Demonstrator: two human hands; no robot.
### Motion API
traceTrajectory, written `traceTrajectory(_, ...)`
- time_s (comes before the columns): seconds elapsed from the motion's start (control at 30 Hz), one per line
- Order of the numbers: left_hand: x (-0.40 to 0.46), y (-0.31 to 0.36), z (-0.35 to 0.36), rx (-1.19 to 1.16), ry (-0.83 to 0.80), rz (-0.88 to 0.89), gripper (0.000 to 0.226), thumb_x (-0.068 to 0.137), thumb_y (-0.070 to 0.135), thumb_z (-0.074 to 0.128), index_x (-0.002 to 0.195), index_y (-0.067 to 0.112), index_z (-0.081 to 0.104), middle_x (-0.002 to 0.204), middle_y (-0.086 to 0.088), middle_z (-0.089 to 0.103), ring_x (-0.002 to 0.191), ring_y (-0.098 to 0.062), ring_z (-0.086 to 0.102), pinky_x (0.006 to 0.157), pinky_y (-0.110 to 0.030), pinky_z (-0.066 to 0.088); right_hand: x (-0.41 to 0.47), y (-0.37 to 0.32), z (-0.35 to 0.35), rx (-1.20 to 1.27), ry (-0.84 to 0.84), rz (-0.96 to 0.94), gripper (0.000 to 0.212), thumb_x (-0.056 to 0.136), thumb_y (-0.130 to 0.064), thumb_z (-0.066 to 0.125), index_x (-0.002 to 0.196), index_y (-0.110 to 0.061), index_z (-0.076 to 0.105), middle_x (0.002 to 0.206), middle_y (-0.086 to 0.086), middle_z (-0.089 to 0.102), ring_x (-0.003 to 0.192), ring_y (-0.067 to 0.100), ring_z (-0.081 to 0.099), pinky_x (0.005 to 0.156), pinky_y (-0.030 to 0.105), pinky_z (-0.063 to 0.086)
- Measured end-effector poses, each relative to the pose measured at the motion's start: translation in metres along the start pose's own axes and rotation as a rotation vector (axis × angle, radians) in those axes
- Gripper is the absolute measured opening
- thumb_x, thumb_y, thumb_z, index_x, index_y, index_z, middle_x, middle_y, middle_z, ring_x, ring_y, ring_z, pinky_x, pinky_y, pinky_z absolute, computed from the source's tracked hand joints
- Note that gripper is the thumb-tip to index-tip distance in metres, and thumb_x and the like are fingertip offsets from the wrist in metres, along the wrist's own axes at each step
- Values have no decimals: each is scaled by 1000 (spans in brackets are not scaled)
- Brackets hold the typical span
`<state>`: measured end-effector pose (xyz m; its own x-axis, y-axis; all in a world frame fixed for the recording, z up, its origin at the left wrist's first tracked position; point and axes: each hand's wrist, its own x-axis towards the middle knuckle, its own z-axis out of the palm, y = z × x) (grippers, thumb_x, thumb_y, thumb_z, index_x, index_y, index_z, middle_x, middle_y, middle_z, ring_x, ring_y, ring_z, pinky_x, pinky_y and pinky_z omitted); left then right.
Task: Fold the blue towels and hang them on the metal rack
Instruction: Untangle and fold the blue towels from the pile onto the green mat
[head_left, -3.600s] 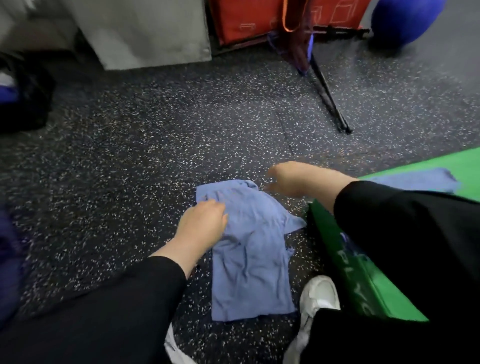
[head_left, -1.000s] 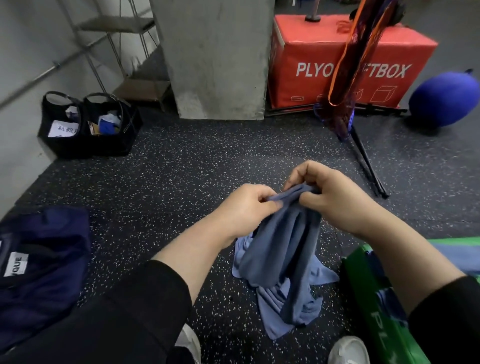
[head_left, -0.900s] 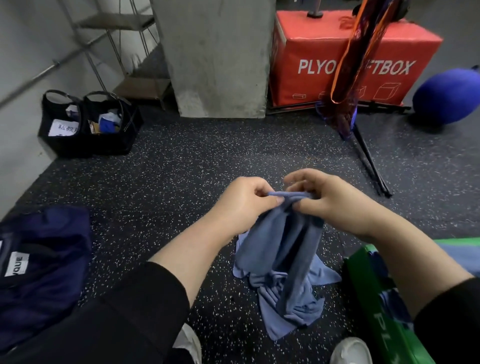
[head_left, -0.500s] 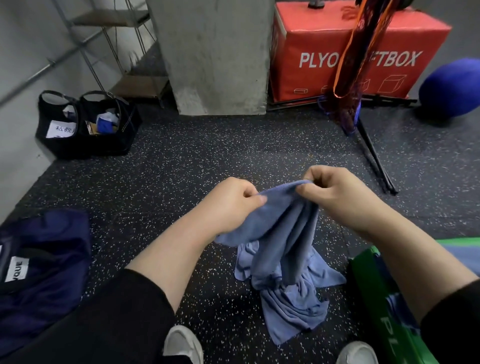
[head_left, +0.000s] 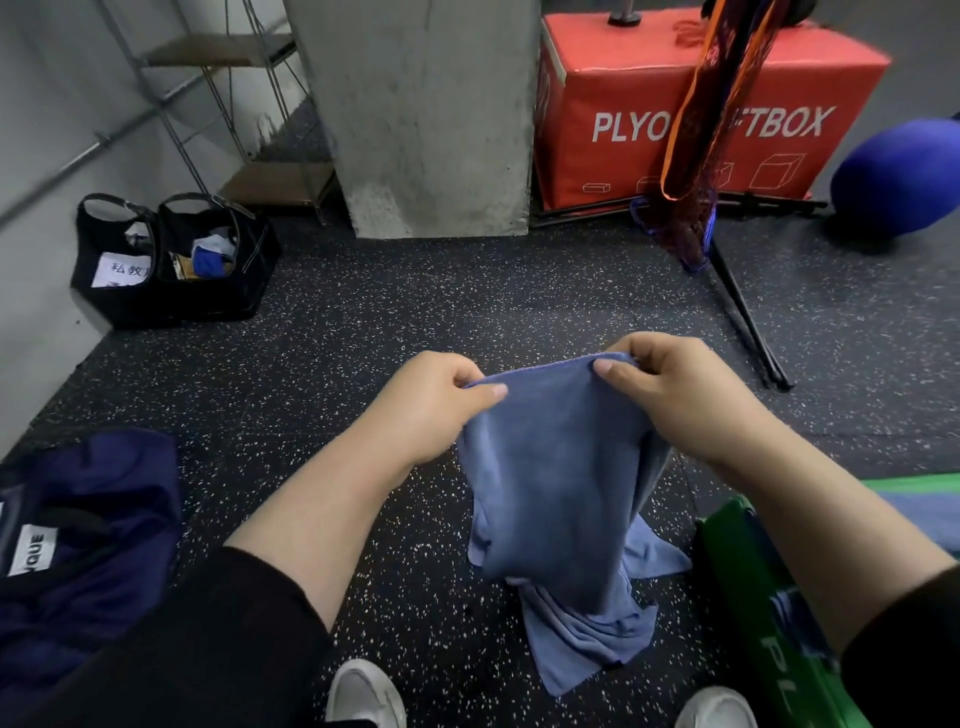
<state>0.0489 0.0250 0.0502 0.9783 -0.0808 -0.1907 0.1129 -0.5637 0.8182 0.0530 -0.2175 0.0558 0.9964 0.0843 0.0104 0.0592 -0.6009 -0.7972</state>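
Left hand (head_left: 423, 402) and right hand (head_left: 675, 387) each pinch the top edge of the blue towel (head_left: 558, 483), its tail on the speckled floor (head_left: 363, 322); folding unfinished, hanging outstanding.

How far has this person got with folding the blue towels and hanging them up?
Early on. Nothing looks finished: no towel hangs on the metal wire rack by the wall. In hand: the left hand and right hand each pinch the top edge of a soft blue cloth towel, lifted with its lower end bunched on the speckled black floor. Left: folding it and hanging it.
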Motion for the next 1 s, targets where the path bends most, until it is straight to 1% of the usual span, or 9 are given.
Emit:
traceTrajectory(0.13, -2, 3, -2, -166, 156, 29, 30, 91, 33, 75, 72, 12, 66, 65, 0, 54, 62, -14, 43, 62, -31, 32, 1, 5, 4, 4, 42, 21, 18, 94, -29, 67, 81, -17, 67, 74, 11, 68, 62, 10, 46, 62, 31, 37)
traceTrajectory(0.23, -1, 7, 5, -258, 191, 102, 24, 98, 28, 65, 81, 13, 72, 72, 0, 62, 68, -13, 49, 66, -32, 38, 1, 2, 9, 32, 42, 13, 17, 93, -27, 69, 80, -16, 68, 74, 11, 69, 60, 10, 46, 60, 31, 37)
traceTrajectory(0.4, -6, 20, 20, -319, 196, 144, 19, 93, 26, 72, 87, 9, 71, 66, 0, 64, 55, -10, 51, 52, -25, 40, -4, -13, 13, 23, -52, -81, 13, 95, -20, 67, 84, -20, 73, 72, -5, 71, 62, -2, 51, 62, 23, 44)
traceTrajectory(0.47, -6, 23, 24, -165, 212, 175, 13, 92, 33, 72, 101, 24, 67, 83, 9, 68, 72, -6, 57, 65, -22, 44, -6, -16, 16, -7, -96, -108, 13, 95, -20, 66, 84, -20, 72, 71, -5, 69, 61, -3, 49, 61, 21, 42)
traceTrajectory(0.53, -8, 26, 26, -30, 149, 183, 32, 96, 38, 67, 127, 33, 60, 112, 21, 63, 98, 3, 55, 81, -11, 39, -6, -17, 20, 10, -89, -116, 12, 94, -20, 68, 83, -19, 71, 72, -4, 69, 61, -2, 50, 61, 22, 42)
traceTrajectory(0.6, -7, 27, 28, 62, 34, 206, 40, 100, 38, 60, 139, 32, 56, 131, 18, 61, 122, 2, 53, 97, -16, 38, -7, -18, 22, 66, -74, -118, 10, 93, -20, 71, 83, -18, 68, 72, -4, 69, 63, 1, 51, 62, 26, 44)
traceTrajectory(0.7, -8, 24, 30, 122, -13, 218, 15, 101, 37, 57, 106, 31, 70, 94, 12, 71, 93, -7, 64, 86, -33, 50, -9, -21, 22, 79, -79, -126, 8, 91, -18, 73, 84, -17, 68, 77, 3, 71, 64, 3, 51, 62, 25, 44)
traceTrajectory(0.77, -7, 21, 28, 187, 32, 199, 20, 100, 41, 58, 88, 26, 63, 72, 9, 61, 78, -15, 59, 75, -37, 48, -9, -21, 21, 25, -89, -131, 8, 91, -19, 73, 83, -19, 69, 74, 0, 70, 60, 0, 48, 59, 19, 41)
traceTrajectory(1.0, 0, 11, -11, 302, 375, 98, 29, 101, 44, 54, 83, 21, 55, 70, 6, 57, 79, -30, 57, 69, -39, 41, -6, -12, 10, -118, -150, -53, 19, 90, -31, 71, 78, -18, 66, 59, -9, 53, 49, 2, 39, 50, 23, 33)
